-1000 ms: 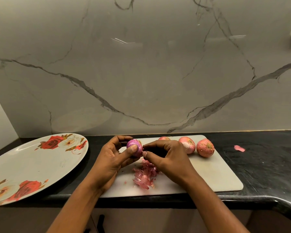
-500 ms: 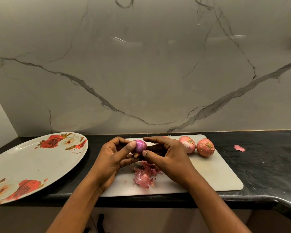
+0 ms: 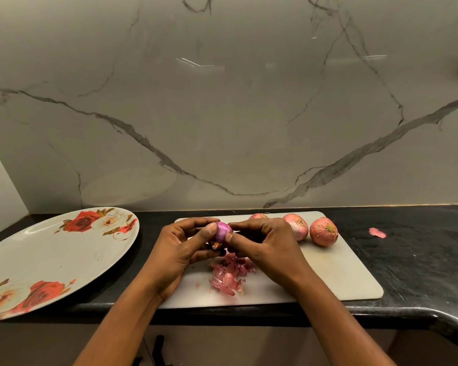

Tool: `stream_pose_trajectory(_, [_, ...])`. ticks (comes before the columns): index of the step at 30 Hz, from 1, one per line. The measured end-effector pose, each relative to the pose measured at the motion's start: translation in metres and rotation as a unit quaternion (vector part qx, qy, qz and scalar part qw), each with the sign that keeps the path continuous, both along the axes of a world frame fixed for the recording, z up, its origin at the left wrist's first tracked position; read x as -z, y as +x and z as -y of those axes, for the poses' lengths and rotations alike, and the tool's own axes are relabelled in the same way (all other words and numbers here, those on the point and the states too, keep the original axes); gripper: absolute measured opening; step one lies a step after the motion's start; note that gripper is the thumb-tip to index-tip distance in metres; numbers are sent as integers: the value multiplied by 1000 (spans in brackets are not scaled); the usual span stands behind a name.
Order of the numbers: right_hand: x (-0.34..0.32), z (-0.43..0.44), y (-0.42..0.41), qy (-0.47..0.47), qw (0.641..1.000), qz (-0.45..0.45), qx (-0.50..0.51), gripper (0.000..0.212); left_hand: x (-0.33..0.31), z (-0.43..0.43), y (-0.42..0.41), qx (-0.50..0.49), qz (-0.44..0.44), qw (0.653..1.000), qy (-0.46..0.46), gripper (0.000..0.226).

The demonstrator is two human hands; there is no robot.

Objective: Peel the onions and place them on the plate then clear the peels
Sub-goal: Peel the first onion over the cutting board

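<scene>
Both hands are meeting above the white rectangular plastic cutting board (image 3: 341, 273), holding a small, glossy purple onion (image 3: 223, 231) between them, clear of the board's surface. The left hand (image 3: 180, 247) is curling round it from the left, thumb pressing on the near face and fingers wrapping behind. The right hand (image 3: 265, 247) is pinching the onion's right side between thumb and forefinger, with the other fingers bent over the top. A small orange-brown scrap is hanging at the onion's lower end; whether it is root or skin cannot be told.

A heap of thin, pink, papery peels (image 3: 229, 273) is lying on the board just below the hands, with a few tiny flakes beside it. Three round, pink-skinned unpeeled onions are sitting along the board's far edge — one (image 3: 258, 216) mostly hidden behind the right fingers, one (image 3: 296, 227) just beside the knuckles, and one (image 3: 324, 231) furthest right, close to its neighbour.

A large white plate (image 3: 50, 260) printed with red and cream roses is resting on the black stone counter (image 3: 421, 260) to the left of the board, its near edge overhanging the counter's front. A stray pink peel scrap (image 3: 377, 233) is lying on the counter well to the right of the board. A pale, grey-veined marble wall (image 3: 222, 114) is rising behind it all.
</scene>
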State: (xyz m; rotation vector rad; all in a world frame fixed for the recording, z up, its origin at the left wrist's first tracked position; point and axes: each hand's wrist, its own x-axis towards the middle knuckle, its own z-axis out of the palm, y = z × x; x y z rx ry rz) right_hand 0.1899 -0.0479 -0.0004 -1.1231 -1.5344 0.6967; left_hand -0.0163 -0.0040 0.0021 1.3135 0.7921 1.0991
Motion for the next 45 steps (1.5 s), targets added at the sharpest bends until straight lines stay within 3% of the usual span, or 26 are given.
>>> stream_pose_trajectory(6, [1,0,1,12,999,44,2,17,2,-1,-1,-4,-15,1000,15,32])
stream_pose_trajectory(9, [1,0,0,16,998,53,13,23,3,-2,-2,-4,-19,1000,14,32])
stream_pose_trajectory(16, [1,-2,1,6,1000,26,4,17,1,0,0,-8,-8,1000,9,34])
stream_pose_trajectory(21, [1,-1,1,8,999,42,10,27,1,0,0,-8,-7,1000,12,32])
stream_pose_trajectory(25, [1,-1,1,12,999,51,5,20,0,1,0,-7,-9,1000,12,33])
stream_pose_trajectory(37, [2,-3,0,-2,1000,-5,0,21,0,1,0,-10,5,1000,-3,33])
stream_pose_trajectory(42, [2,-1,-1,7,1000,4,5,45,-2,2,0,-15,15,1000,-9,32])
stream_pose_trajectory(45, [2,-1,0,26,1000,10,-2,34,-3,2,1,-13,11,1000,-7,32])
